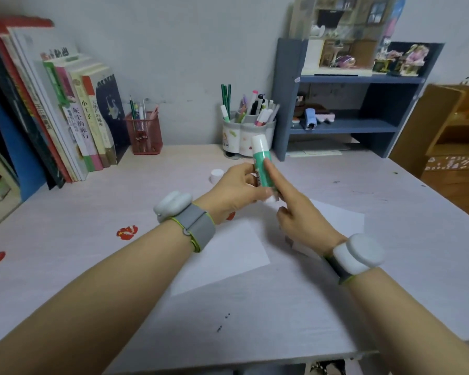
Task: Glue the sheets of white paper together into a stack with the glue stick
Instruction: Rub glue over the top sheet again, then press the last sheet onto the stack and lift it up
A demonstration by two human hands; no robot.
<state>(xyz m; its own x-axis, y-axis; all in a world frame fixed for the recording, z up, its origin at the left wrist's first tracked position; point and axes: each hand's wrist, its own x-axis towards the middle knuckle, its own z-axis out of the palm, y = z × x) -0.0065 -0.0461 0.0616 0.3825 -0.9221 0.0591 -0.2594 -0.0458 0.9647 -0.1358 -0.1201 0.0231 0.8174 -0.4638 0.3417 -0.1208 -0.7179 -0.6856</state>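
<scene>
At your far left a row of books [73, 115] leans against the wall, cut off by the frame's edge, and next to it stands one red mesh pen holder [144, 136]. One small white cap [216, 175] sits on the desk [92, 212] just beyond your left hand [233, 190], whose fingers are curled round the lower part of the one glue stick [261, 161], held upright above the desk. Your right hand [301, 215] touches the stick's side with a straight forefinger; its other fingers are curled in, and the stick's base is hidden between your hands. Under your wrists lie two sheets of white paper [228, 255] you can count, one nearer and one to the right, partly covered by your right arm; whether more lie beneath is unclear. Behind the stick stands one white pen pot [245, 136], then a blue shelf [363, 125]. The desk's near edge shows at the bottom, with bare desk left of the paper.
</scene>
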